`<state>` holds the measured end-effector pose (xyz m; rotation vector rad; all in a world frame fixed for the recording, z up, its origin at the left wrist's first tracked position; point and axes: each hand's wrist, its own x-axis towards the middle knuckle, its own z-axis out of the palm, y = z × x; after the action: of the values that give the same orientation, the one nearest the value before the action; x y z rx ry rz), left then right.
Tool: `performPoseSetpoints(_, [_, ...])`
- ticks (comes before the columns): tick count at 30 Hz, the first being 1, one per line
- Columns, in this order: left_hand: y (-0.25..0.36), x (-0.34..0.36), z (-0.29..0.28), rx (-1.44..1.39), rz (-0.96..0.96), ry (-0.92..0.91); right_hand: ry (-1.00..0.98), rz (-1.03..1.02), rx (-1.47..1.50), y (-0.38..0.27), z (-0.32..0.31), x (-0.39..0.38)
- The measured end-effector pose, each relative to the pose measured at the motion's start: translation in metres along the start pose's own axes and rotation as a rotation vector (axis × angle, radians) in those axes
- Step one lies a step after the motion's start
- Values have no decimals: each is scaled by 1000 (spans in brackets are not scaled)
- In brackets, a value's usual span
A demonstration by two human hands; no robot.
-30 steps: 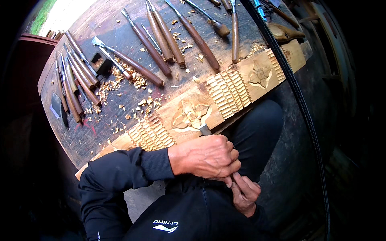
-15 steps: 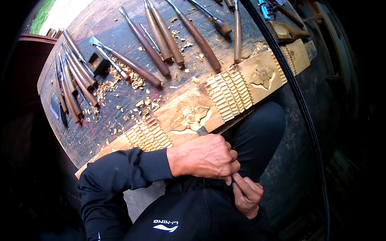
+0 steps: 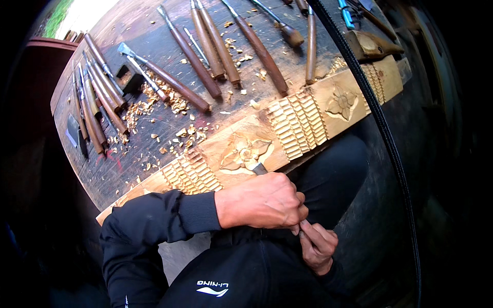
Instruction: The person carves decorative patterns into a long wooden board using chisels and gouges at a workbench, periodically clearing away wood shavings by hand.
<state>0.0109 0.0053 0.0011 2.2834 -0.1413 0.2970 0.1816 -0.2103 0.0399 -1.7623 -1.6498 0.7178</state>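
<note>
My left hand (image 3: 262,201) is closed around a chisel, knuckles up. Only the chisel's flat grey blade (image 3: 260,168) shows; the fist covers its handle. The blade's tip meets the lower edge of a carved flower (image 3: 245,152) on a long pale wooden board (image 3: 215,142). Just below and to the right, my right hand (image 3: 318,247) has its fingers bent together, fingertips against the underside of the left fist. Whatever lies between those fingertips is hidden. Rows of scalloped grooves (image 3: 298,123) flank the flower, and a second carved flower (image 3: 341,102) sits farther right.
Several wooden-handled chisels (image 3: 262,56) lie across the dark worktable (image 3: 138,179), with a bundle of others (image 3: 97,110) at left. Wood shavings (image 3: 190,137) are scattered behind the board. A wooden mallet-like block (image 3: 370,45) rests at far right. A black braided cable (image 3: 380,118) crosses the view.
The table, board and tools sit slightly lower and farther right in the view. Both hands keep nearly the same pose, with the blade still at the flower's lower edge.
</note>
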Motion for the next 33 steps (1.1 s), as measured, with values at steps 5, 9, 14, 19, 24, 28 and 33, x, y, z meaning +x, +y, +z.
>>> performPoseSetpoints(5, [1, -1, 2, 43, -40, -24, -18, -6, 13, 2, 0, 3])
performPoseSetpoints(9, [0, -2, 0, 4, -41, 6, -23, -25, 11, 3, -2, 7])
performPoseSetpoints(14, [-2, -6, -7, 1, -94, 16, -32, -16, 4, 3, -1, 15])
performPoseSetpoints(19, [-1, -3, -2, -38, -44, 29, -60, 17, -13, -11, -11, 15])
performPoseSetpoints(24, [0, -1, -5, -84, -43, 37, -84, 63, -32, -24, -18, 16])
performPoseSetpoints(28, [0, -3, -10, -84, -64, 31, -99, 62, -26, -27, -19, 23])
performPoseSetpoints(33, [-1, -6, -5, -68, -35, 117, -112, 74, -46, -29, -21, 25])
